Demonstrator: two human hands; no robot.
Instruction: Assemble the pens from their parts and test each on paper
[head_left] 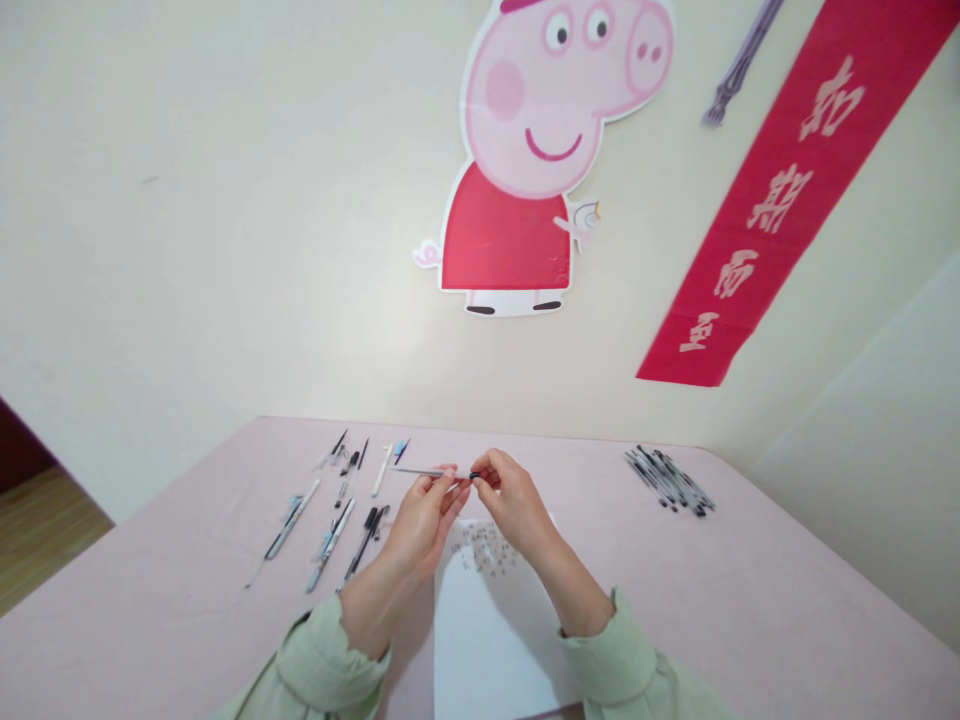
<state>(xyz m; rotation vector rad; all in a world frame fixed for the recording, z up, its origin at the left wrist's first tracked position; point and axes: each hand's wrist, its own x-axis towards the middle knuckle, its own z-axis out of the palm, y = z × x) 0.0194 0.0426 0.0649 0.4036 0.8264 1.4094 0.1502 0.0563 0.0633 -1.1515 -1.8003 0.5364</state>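
My left hand (426, 518) and my right hand (511, 500) meet above a pink table (750, 600). Both pinch a thin pen refill (427, 472) that lies level, its long end sticking out to the left. The left fingers grip its middle. The right fingertips close on its dark right tip. Below the hands lies a white sheet of paper (487, 640) with small scribbles near its top edge. Pale green sleeves cover both forearms.
Several pens and pen parts (330, 520) lie scattered on the table to the left of my hands. A pile of black pens (670, 480) sits at the far right. A cartoon pig cutout (536, 150) and a red banner (780, 190) hang on the wall behind.
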